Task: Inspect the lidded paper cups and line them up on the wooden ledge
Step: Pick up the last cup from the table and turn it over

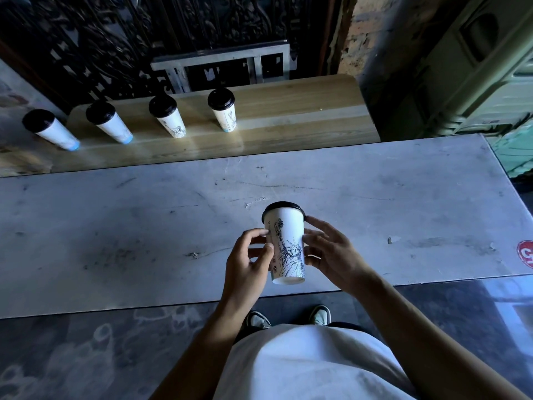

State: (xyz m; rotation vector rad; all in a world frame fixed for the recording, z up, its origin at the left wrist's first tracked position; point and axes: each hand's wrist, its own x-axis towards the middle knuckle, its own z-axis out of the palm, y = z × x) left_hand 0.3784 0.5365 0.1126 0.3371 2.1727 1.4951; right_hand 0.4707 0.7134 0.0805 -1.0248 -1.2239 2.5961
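**Cup held in both hands above the grey table**

A white paper cup [286,243] with a black lid [282,207] and a line drawing of a statue is held in the air over the near edge of the grey table [144,226], lid pointing away from the person. The left hand [248,259] pinches its left side with curled fingers and thumb. The right hand [331,252] cups the right side, fingers spread and lightly bent, 1 fingertip touching the lid's rim.

Beyond the table, 4 more lidded cups stand in a row: 3 on the wooden ledge [288,122], at its left end [111,122], middle-left [168,116] and centre [222,112], and 1 further left [49,129], beside the ledge's left end.

Below, a white shirt [311,365] and 2 shoes [288,317] show on the dark floor.
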